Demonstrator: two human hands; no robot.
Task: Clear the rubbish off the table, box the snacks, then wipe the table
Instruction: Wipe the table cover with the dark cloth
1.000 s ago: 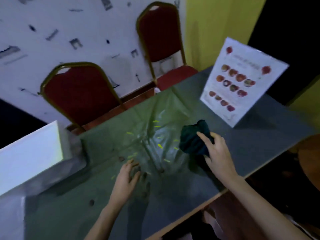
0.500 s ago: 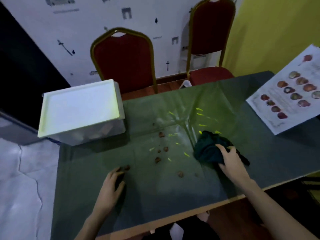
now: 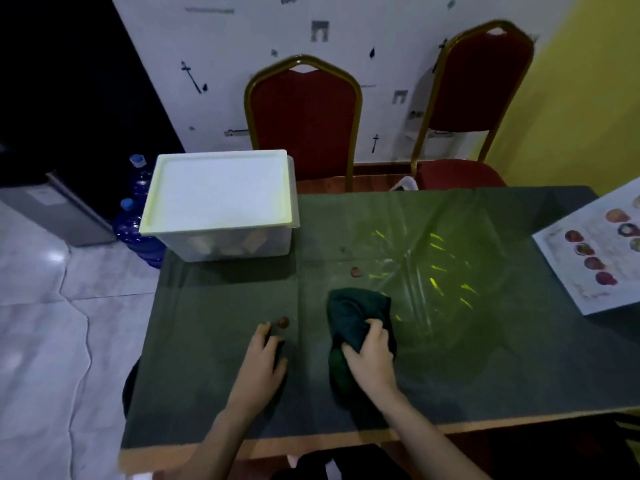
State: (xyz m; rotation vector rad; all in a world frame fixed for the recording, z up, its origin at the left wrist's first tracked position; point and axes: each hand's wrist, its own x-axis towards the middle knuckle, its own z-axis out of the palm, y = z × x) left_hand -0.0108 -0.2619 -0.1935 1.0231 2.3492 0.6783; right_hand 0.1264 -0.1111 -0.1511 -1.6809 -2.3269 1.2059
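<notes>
My right hand (image 3: pixel 372 353) grips a dark green cloth (image 3: pixel 356 311) bunched on the green table cover (image 3: pixel 214 306), near the middle of the table. My left hand (image 3: pixel 261 365) rests flat on the cover to the cloth's left, fingers spread, holding nothing. A small brown crumb (image 3: pixel 283 322) lies just beyond its fingertips. Another brown crumb (image 3: pixel 355 271) sits farther back, above the cloth. At the table's back left stands a translucent storage box (image 3: pixel 228 245) with a white lid (image 3: pixel 218 192) on it; snack packets show dimly through its wall.
A printed menu sheet (image 3: pixel 595 251) lies at the right edge. Two red chairs (image 3: pixel 304 123) stand behind the table against the wall. Blue water bottles (image 3: pixel 133 216) sit on the tiled floor at left. The wooden front edge (image 3: pixel 311 441) is close to me.
My right hand has dragged the cloth leftward across the table, over where several crumbs lay. The view swung left. My left hand stayed flat on the cover.
</notes>
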